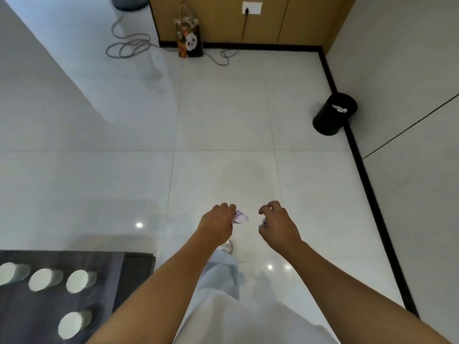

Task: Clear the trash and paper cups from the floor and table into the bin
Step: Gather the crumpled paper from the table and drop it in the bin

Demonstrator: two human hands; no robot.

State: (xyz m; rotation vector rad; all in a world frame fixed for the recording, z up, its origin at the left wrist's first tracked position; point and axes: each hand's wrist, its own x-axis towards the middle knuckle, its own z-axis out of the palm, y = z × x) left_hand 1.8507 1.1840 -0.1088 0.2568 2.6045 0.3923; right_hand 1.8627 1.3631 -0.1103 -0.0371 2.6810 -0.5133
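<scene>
**Left hand holding trash, bin far right by wall**

Both arms reach forward over the white tile floor point(223, 120). Left hand point(217, 223) is closed around a small crumpled pale-purple wrapper point(241, 217); part of it sticks out past the fingers toward the right hand. Right hand point(278, 224) is curled loosely, fingers bent, thumb and fingertips apart. Something small and pale shows at its palm edge, can't tell what it is or whether it's gripped. Hands are near each other, not touching.

Bin point(334, 114): black, round, upright on the floor at the right wall, touching the black skirting. Some pale crumpled trash is visible inside at the rim. Well apart from the hands, ahead and to the right.

Table point(104, 266): dark top, bottom-left corner of view. Four paper cups on it, seen from above: three in a row point(44, 279) along the far edge, one point(73, 324) nearer the left edge. All blurred.

Far wall: gift bag with panda print point(190, 38) standing against the wood cabinet point(223, 18), grey cable point(129, 45) looped on the floor beside it. Person's pale trousers and one shoe point(228, 247) show below the left hand
</scene>
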